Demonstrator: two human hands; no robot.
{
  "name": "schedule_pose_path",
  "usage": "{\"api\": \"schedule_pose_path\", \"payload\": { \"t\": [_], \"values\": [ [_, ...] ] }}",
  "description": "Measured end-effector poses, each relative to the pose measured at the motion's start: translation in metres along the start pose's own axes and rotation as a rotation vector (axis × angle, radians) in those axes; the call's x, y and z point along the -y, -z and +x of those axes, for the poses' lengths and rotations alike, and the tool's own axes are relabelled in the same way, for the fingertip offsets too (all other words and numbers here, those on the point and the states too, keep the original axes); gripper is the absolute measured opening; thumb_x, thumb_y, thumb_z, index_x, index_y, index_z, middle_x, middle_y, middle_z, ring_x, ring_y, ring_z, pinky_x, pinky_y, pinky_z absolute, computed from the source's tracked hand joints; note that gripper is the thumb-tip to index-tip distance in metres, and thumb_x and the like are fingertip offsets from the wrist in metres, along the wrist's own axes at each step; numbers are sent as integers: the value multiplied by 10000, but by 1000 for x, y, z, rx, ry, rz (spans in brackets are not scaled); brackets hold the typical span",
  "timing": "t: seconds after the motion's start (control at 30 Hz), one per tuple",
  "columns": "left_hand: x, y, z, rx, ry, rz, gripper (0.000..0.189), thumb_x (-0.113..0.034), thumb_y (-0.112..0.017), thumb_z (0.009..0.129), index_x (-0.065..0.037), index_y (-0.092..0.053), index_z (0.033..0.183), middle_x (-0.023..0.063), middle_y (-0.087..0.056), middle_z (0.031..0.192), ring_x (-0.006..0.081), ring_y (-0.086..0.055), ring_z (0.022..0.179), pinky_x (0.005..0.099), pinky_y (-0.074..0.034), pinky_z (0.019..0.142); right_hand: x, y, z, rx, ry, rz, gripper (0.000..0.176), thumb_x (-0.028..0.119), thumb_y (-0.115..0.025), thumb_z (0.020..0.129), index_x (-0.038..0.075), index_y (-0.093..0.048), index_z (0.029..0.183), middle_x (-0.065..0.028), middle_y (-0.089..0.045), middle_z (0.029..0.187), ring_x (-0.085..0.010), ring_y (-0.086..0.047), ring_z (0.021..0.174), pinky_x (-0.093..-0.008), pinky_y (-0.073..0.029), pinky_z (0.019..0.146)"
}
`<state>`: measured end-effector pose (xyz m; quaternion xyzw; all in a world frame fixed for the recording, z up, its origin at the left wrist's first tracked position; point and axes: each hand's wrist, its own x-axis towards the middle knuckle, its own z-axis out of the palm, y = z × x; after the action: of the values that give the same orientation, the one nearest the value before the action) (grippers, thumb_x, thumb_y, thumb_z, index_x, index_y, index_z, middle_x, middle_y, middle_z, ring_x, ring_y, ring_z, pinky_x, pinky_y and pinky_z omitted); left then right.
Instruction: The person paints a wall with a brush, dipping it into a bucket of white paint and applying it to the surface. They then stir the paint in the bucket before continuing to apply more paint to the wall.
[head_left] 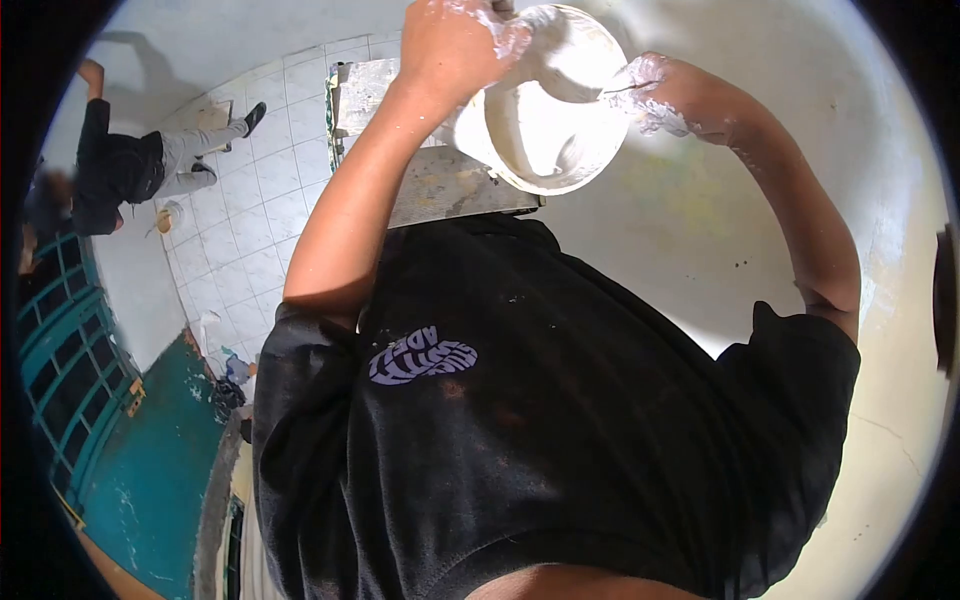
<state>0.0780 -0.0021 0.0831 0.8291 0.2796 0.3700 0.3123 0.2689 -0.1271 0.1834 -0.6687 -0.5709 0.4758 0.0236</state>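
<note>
A white bucket [498, 150] with pale, wet paste [545, 135] inside is held up ahead of my chest. White smears cover its rim and inner wall. My left hand [465, 40], coated with paste, is closed at the bucket's upper left edge; its fingertips are partly hidden. On the opposite side, my right hand [665, 95] is closed at the rim, its fingers thick with paste. A thin, dark-edged flat blade [618, 91] shows at these fingers; its handle is hidden in the grip.
Below the bucket is a worn, paint-spotted plank platform [440, 185]. A pale wall [700, 230] curves along the right. At left, another person [125, 165] stands on white floor tiles [265, 185], near a small container [170, 215]. A teal gate [70, 340] lies lower left.
</note>
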Motion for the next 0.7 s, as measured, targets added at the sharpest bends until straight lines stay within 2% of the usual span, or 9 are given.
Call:
{"api": "schedule_pose_path", "payload": {
  "t": [0.03,0.13,0.23,0.33,0.37,0.47,0.57,0.67,0.7],
  "values": [
    [7,-2,-1,-5,-52,36,353,-354,-650,734,-9,-607,675,216,-602,689,401,-573,707,457,-448,681,-9,-3,-1,24,144,-49,290,205,-565,831,-41,-576,984,-92,-576,861,-170,-525,769,-316,-436,707],
    [25,0,-2,20,-87,167,307,-353,-600,721,-52,-628,773,132,-621,732,338,-580,711,422,-463,648,-25,-7,-8,-131,374,-424,266,173,-563,829,-36,-590,991,-97,-578,899,-178,-508,809,-330,-424,742],
    [44,3,-7,0,-137,139,339,-388,-555,741,-56,-622,767,132,-618,746,353,-568,736,429,-459,654,-27,-11,-27,-327,589,-493,289,173,-573,839,-41,-579,1033,-68,-568,841,-137,-487,683,-284,-430,628],
    [54,-1,-7,-207,-307,95,254,-283,-607,691,-44,-553,628,121,-508,537,307,-490,507,369,-390,488,-29,-30,-54,-255,-32,885,316,185,-586,850,-38,-564,1072,-19,-542,756,-71,-435,560,-206,-373,492],
    [56,4,-7,-110,-194,127,311,-345,-571,729,-40,-592,671,167,-554,626,369,-541,616,422,-413,541,-39,-45,-52,-416,-93,975,336,206,-574,874,-49,-543,1089,40,-467,654,-21,-354,477,-163,-283,414],
    [43,24,-4,187,77,45,325,-326,-584,729,-7,-555,671,187,-517,612,366,-484,564,406,-394,522,-63,-77,-54,-347,76,1354,319,183,-544,891,-69,-535,1087,48,-424,608,-24,-353,474,-176,-291,420],
    [62,26,-10,257,47,-111,330,-291,-598,736,19,-515,664,189,-466,577,329,-433,526,388,-375,511,-86,-101,-46,-253,310,1542,275,129,-513,899,-59,-512,1099,26,-416,586,-26,-345,438,-177,-262,380],
    [59,31,-12,265,175,-96,299,-240,-615,734,26,-508,649,157,-435,542,247,-407,500,361,-355,499,-91,-108,-51,-352,439,1601,279,136,-491,911,-76,-502,1091,-6,-435,632,-34,-344,436,-176,-276,383],
    [62,32,-16,270,182,-181,279,-223,-616,736,26,-521,653,138,-450,536,219,-417,505,353,-358,497,-88,-108,-55,-472,365,1570,285,140,-493,908,-81,-500,1089,-13,-439,645,-35,-344,437,-174,-278,386]
  ]
}}
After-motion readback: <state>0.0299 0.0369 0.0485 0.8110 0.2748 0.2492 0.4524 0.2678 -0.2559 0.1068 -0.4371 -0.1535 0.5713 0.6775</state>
